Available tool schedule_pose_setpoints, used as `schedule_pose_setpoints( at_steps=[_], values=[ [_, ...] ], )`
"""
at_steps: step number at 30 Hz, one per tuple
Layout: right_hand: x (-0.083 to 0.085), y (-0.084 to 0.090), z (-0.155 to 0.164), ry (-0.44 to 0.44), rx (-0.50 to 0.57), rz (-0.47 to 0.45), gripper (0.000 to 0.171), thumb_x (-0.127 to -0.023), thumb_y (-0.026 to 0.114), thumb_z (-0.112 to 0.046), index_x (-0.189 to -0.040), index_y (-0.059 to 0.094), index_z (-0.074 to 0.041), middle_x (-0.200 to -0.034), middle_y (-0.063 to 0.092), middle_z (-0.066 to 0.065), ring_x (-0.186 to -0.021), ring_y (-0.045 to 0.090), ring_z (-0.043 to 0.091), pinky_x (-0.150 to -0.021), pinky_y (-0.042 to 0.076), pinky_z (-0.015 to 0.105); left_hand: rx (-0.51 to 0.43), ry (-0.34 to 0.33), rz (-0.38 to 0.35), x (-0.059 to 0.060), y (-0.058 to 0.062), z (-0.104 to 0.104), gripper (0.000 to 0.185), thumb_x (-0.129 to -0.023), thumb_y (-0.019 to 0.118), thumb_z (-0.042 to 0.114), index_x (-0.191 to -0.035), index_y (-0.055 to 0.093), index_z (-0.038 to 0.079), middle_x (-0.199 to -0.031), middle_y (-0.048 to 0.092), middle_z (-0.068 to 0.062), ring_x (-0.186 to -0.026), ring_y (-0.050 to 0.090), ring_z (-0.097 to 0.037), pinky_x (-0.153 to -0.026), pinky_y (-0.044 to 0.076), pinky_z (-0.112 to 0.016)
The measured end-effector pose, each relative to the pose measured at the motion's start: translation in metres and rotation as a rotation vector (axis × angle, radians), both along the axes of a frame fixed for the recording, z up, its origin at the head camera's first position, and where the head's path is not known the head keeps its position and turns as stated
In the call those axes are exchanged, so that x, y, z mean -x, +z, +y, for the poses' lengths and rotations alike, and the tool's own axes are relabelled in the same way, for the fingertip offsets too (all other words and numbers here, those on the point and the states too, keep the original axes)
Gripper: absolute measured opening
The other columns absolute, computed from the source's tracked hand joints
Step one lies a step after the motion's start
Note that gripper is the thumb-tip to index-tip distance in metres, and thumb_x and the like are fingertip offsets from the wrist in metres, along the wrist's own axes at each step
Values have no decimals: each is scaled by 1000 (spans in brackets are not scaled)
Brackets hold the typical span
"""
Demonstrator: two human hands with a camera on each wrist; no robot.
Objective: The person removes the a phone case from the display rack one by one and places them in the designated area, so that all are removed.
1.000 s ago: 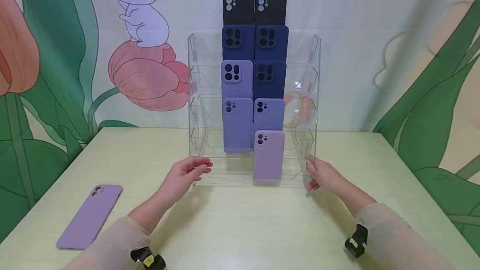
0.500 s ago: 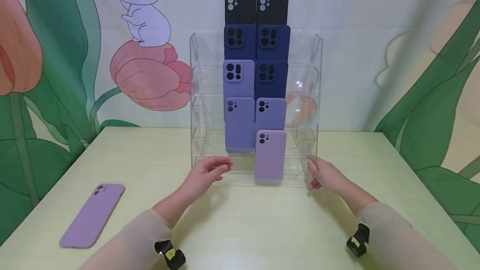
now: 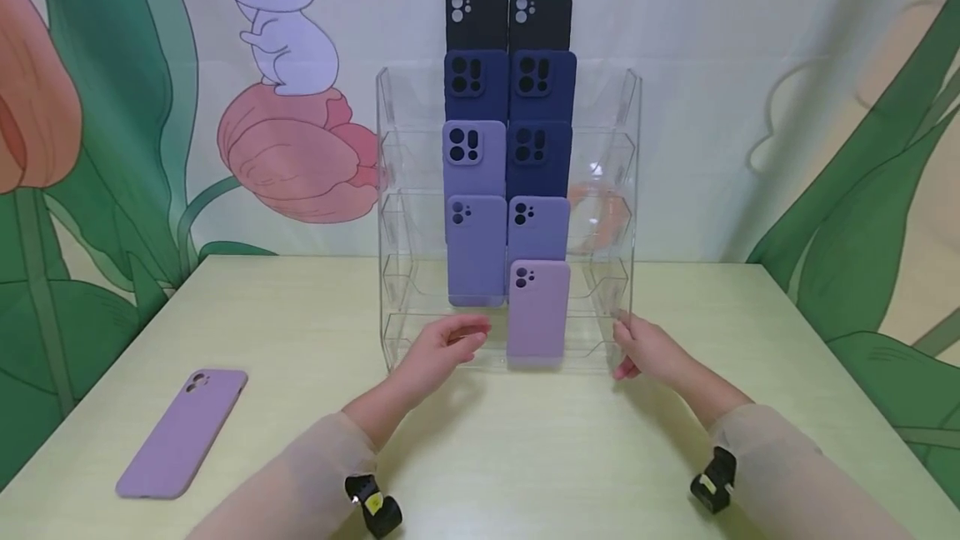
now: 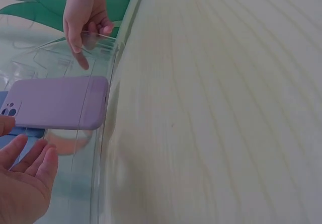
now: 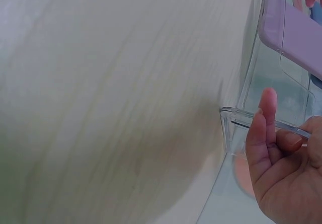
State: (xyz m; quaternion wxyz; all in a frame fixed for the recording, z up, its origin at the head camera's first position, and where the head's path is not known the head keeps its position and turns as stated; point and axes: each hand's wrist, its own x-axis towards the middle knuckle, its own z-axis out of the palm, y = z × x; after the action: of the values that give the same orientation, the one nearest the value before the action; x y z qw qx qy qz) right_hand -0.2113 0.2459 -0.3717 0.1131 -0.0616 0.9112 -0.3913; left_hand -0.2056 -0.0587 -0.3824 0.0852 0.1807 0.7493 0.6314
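In the head view's lower centre, the left hand hovers with fingers loosely apart, holding nothing, just left of the pale lilac rectangular phone case standing in the bottom tier of the clear acrylic tiered display rack, while a second lilac phone case lies flat on the pale wooden surface at lower left. Only the right wrist view shows the right hand pinching the rack's front corner wall between thumb and fingers. The left wrist view alone shows the left hand's fingers straight, clear of the case.
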Motion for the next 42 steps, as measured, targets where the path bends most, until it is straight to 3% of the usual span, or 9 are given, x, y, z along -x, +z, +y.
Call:
schedule_pose_setpoints(
  at_steps=[12, 19, 25, 33, 37, 42],
  values=[
    [2, -2, 1, 4, 8, 6, 53, -99, 27, -15, -143, 14, 12, -74, 45, 14, -58, 60, 18, -59, 52, 31, 1, 18, 13, 5, -7, 15, 39, -94, 53, 9, -130, 48, -4, -126, 54, -20, -114, 53, -31, -90, 47, -37],
    [1, 0, 1, 3, 9, 4, 52, -99, 26, -13, -142, 14, 14, -70, 44, 12, -57, 60, 18, -58, 52, 31, -13, 16, 67, 9, -6, 25, 37, -92, 54, 3, -127, 50, -7, -122, 56, -23, -114, 53, -33, -94, 44, -35],
    [2, 0, 1, 4, 11, 4, 53, -99, 27, -15, -142, 14, 13, -67, 44, 10, -58, 60, 18, -59, 52, 31, -23, 35, 66, 12, -9, 34, 37, -89, 57, 0, -125, 51, -7, -120, 57, -24, -110, 56, -34, -92, 45, -34],
    [3, -2, 2, 3, 8, 0, 53, -99, 27, -16, -143, 14, 12, -66, 44, 10, -58, 61, 19, -58, 52, 31, 72, 94, 125, 14, -8, 43, 28, -86, 64, 2, -113, 61, -6, -105, 64, -18, -97, 63, -29, -84, 50, -31],
    [4, -3, 3, 8, 12, 3, 53, -99, 27, -15, -143, 14, 13, -67, 44, 10, -57, 61, 19, -58, 53, 32, 123, 69, 134, 14, -7, 45, 21, -87, 63, 3, -106, 66, -4, -103, 67, -15, -94, 64, -26, -81, 51, -31],
    [3, -3, 2, 9, 15, 5, 53, -99, 27, -15, -143, 14, 13, -67, 44, 10, -57, 61, 19, -58, 53, 31, 111, 42, 127, 12, -6, 45, 21, -88, 61, 3, -107, 65, -4, -103, 67, -16, -95, 63, -25, -81, 51, -32]
  ],
)
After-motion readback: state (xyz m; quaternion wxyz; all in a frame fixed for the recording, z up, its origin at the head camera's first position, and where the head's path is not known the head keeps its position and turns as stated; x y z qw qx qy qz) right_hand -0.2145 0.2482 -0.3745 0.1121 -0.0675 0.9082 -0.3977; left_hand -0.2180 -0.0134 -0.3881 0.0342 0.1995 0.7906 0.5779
